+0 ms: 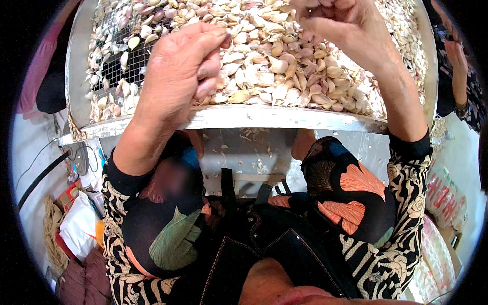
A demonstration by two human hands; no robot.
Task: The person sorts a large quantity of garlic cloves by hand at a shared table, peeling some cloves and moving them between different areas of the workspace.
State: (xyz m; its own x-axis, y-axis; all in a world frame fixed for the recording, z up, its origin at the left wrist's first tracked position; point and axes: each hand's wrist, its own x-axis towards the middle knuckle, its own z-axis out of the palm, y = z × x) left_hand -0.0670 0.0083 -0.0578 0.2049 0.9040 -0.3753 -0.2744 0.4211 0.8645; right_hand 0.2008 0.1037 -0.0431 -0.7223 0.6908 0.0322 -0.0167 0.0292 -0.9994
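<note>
Garlic cloves (pixel 244 72), pale cream with pink-tinged skins, lie heaped on a wire-mesh tray with a whitish metal front rim (pixel 282 117). My left hand (pixel 185 66) is over the left part of the heap. Its fingers are curled under, with the thumb against the side of the index finger; whether a clove is pinched there is hard to see. Over the far right of the heap, my right hand (pixel 339 28) has bent fingers, partly cut off by the top edge. Its grip is blurred and hidden. Bare wire mesh (pixel 120 63) shows left of my left hand.
Another person's pink sleeve (pixel 42 72) appears at far left, and a co-worker's hand (pixel 455 57) at far right. A black tube (pixel 44 179), a white bag (pixel 79 225) and a fibre bundle (pixel 55 236) lie left. A printed plastic sack (pixel 446 198) is at right.
</note>
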